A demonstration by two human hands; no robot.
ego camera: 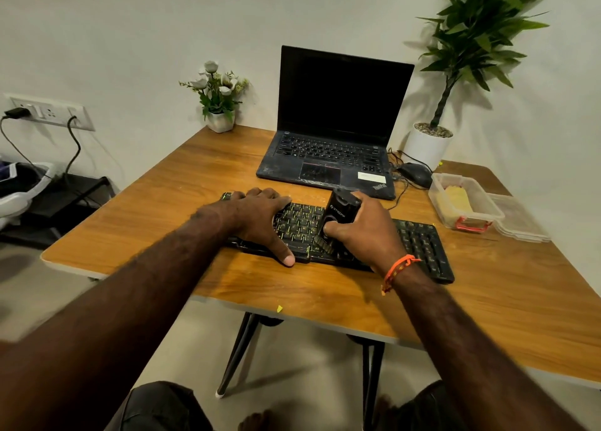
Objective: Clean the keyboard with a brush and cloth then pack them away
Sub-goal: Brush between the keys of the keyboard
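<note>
A black keyboard (419, 242) with yellow-green legends lies across the wooden table (195, 183) near its front edge. My left hand (260, 219) rests flat on the keyboard's left half, fingers spread, thumb at the front edge. My right hand (364, 232) grips a black block-shaped brush (340, 211), held upright with its bristles down on the keys at the keyboard's middle. A yellow cloth (455, 199) lies inside a clear plastic box (468, 217) at the right.
An open black laptop (331, 131) stands behind the keyboard, a black mouse (416, 173) and cables to its right. The box's lid (520, 219) lies beside it. A small flower pot (221, 102) and a tall potted plant (432, 137) stand at the back.
</note>
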